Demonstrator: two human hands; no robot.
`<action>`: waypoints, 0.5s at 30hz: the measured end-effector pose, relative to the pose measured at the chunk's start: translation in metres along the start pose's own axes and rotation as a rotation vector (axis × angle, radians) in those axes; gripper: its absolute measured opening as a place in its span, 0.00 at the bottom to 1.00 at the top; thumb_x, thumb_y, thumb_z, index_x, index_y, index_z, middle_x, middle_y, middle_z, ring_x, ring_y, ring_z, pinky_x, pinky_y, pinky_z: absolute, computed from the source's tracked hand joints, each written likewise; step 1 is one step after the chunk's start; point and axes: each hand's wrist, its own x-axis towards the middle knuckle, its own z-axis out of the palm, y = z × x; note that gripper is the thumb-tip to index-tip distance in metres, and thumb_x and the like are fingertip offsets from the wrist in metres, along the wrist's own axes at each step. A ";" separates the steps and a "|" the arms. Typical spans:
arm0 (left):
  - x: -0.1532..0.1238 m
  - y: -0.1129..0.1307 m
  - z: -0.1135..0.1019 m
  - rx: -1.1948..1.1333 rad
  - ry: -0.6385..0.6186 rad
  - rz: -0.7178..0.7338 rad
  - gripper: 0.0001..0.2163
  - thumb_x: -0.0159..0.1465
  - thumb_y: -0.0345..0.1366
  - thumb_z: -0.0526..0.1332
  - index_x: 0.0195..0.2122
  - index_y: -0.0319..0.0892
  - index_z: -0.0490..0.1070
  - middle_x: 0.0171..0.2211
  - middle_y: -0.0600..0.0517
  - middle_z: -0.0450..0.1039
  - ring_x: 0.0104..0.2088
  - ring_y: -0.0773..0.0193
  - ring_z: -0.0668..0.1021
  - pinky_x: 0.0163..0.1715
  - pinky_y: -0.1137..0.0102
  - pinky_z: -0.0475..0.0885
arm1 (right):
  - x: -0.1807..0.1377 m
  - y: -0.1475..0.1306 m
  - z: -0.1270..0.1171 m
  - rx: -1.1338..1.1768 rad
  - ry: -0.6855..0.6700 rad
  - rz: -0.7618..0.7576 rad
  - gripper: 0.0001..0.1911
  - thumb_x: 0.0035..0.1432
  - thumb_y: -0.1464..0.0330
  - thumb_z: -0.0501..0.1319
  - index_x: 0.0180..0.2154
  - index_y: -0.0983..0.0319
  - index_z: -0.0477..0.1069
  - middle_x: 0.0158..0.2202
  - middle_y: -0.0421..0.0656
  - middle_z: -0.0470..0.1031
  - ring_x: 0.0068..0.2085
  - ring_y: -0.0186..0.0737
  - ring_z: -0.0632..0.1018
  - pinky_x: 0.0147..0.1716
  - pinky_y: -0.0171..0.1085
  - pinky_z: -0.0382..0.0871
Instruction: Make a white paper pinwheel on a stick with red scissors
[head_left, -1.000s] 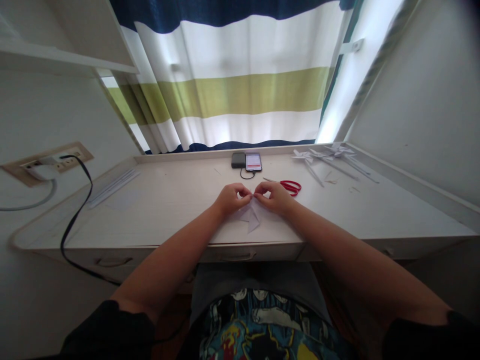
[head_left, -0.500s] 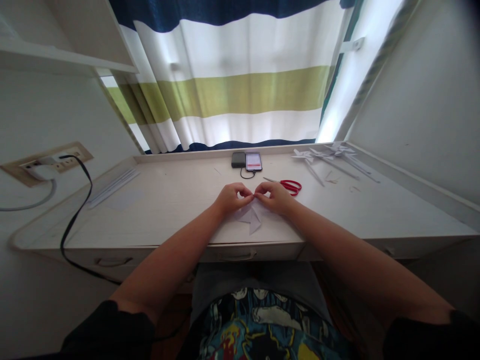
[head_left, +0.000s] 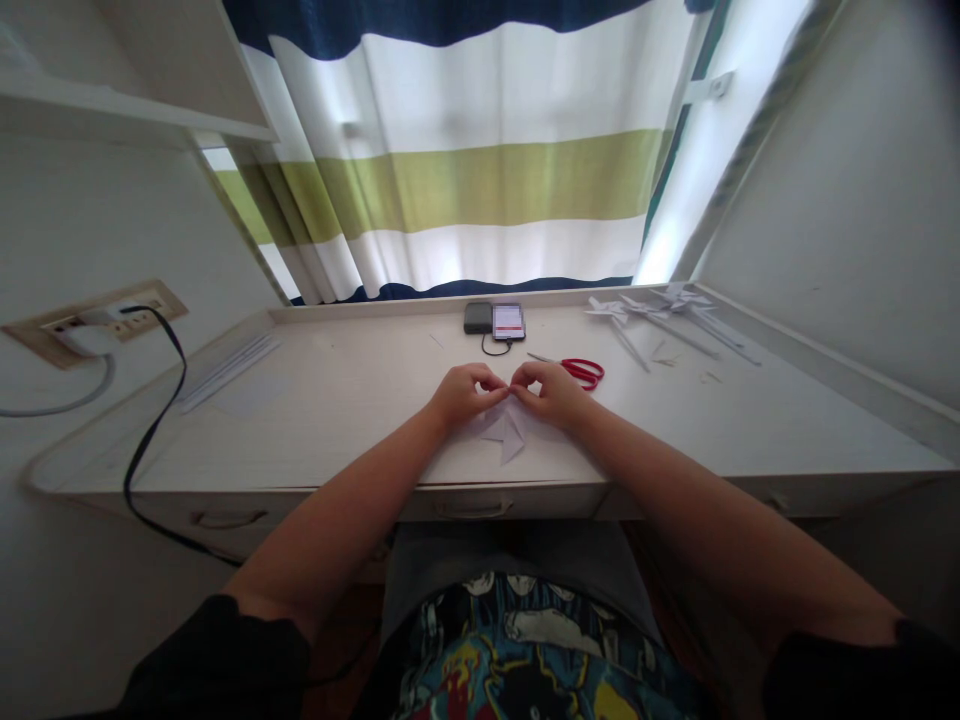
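My left hand (head_left: 471,392) and my right hand (head_left: 546,392) meet fingertip to fingertip above the front of the desk. Both pinch the upper part of a folded white paper piece (head_left: 510,436), whose pointed flaps hang toward me below the fingers. The fingers cover the paper's top, so the exact grip point is hidden. Just beyond my right hand lies a pair of scissors (head_left: 582,372) with red handles, its blades pointing left.
A lit phone (head_left: 508,321) and a dark power bank (head_left: 477,318), joined by a cable, lie at the back. White paper pinwheels (head_left: 679,300) on sticks rest at the back right. Rolled paper sticks (head_left: 231,372) lie at the left. A black cord (head_left: 154,430) hangs over the left edge.
Both hands keep their pinch at nearly the same spot. The paper's lower flaps have shifted very slightly; the view has moved a little.
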 end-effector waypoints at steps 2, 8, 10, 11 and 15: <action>0.000 0.000 0.000 0.000 -0.006 0.003 0.09 0.58 0.40 0.65 0.28 0.39 0.78 0.26 0.50 0.75 0.28 0.67 0.73 0.29 0.73 0.65 | 0.000 -0.001 0.000 -0.006 0.004 -0.006 0.04 0.51 0.74 0.60 0.31 0.63 0.72 0.30 0.42 0.75 0.32 0.37 0.74 0.30 0.34 0.66; 0.000 0.003 -0.001 0.016 -0.007 0.007 0.10 0.59 0.41 0.64 0.28 0.40 0.78 0.26 0.51 0.75 0.28 0.67 0.74 0.29 0.72 0.66 | 0.000 -0.003 0.000 -0.023 0.004 -0.020 0.04 0.50 0.75 0.59 0.30 0.63 0.72 0.29 0.42 0.75 0.31 0.37 0.74 0.30 0.34 0.65; -0.001 0.004 -0.001 0.025 0.014 0.004 0.10 0.58 0.42 0.65 0.29 0.39 0.77 0.27 0.51 0.75 0.28 0.67 0.74 0.30 0.72 0.66 | 0.001 -0.003 0.000 -0.030 0.000 -0.019 0.04 0.51 0.75 0.59 0.30 0.63 0.72 0.29 0.42 0.75 0.31 0.37 0.74 0.30 0.34 0.65; -0.001 0.004 -0.001 0.029 0.026 0.002 0.10 0.58 0.42 0.65 0.29 0.39 0.77 0.27 0.51 0.75 0.28 0.66 0.74 0.31 0.71 0.67 | 0.001 -0.003 0.000 -0.033 -0.003 -0.019 0.04 0.51 0.75 0.59 0.30 0.63 0.72 0.29 0.42 0.75 0.31 0.37 0.73 0.30 0.34 0.65; -0.001 0.004 -0.001 0.032 0.042 -0.002 0.10 0.57 0.41 0.65 0.28 0.39 0.75 0.28 0.51 0.76 0.29 0.66 0.74 0.31 0.71 0.67 | 0.001 -0.004 0.000 -0.043 -0.016 -0.017 0.04 0.52 0.75 0.58 0.30 0.63 0.71 0.30 0.42 0.75 0.31 0.37 0.73 0.30 0.34 0.64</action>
